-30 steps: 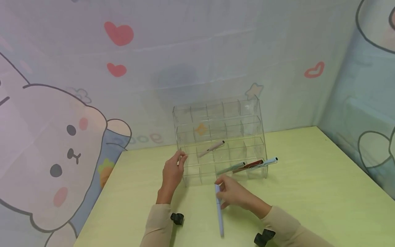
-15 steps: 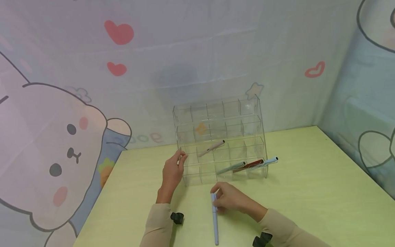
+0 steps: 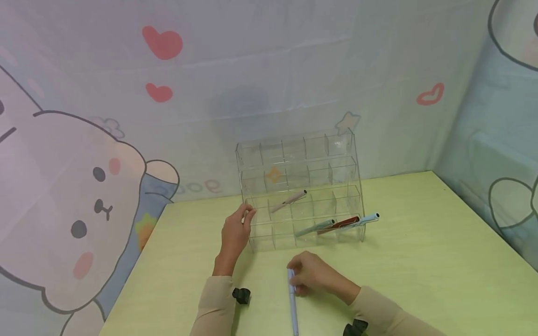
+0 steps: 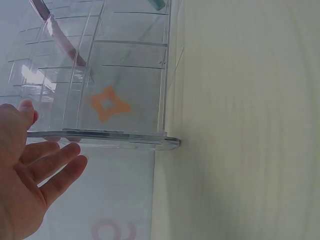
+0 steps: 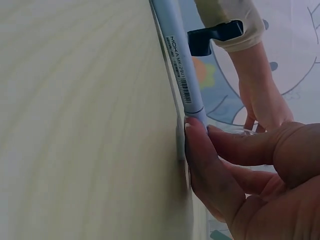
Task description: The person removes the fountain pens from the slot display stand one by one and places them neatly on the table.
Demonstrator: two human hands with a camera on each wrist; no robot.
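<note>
My right hand (image 3: 314, 276) pinches a slim lavender pen (image 3: 293, 305) near its capped end, low over the table in front of the rack. In the right wrist view, the thumb and fingertips close on the pen (image 5: 176, 55), whose barrel carries small print and a barcode. My left hand (image 3: 235, 235) grips the left side panel of a clear acrylic pen rack (image 3: 300, 175). The left wrist view has the thumb on one face of that panel (image 4: 120, 140) and the fingers on the other.
A pale pink pen (image 3: 289, 201) leans in the rack's second tier from the bottom. Along the bottom tier lean a green pen (image 3: 315, 228), a dark red pen (image 3: 339, 225) and a light blue pen (image 3: 364, 220). A printed cloth (image 3: 294, 84) hangs behind the yellow table (image 3: 412, 242).
The right hand has drawn the lavender pen back from the rack, toward the near edge and slightly left. My left hand keeps its grip on the rack's side.
</note>
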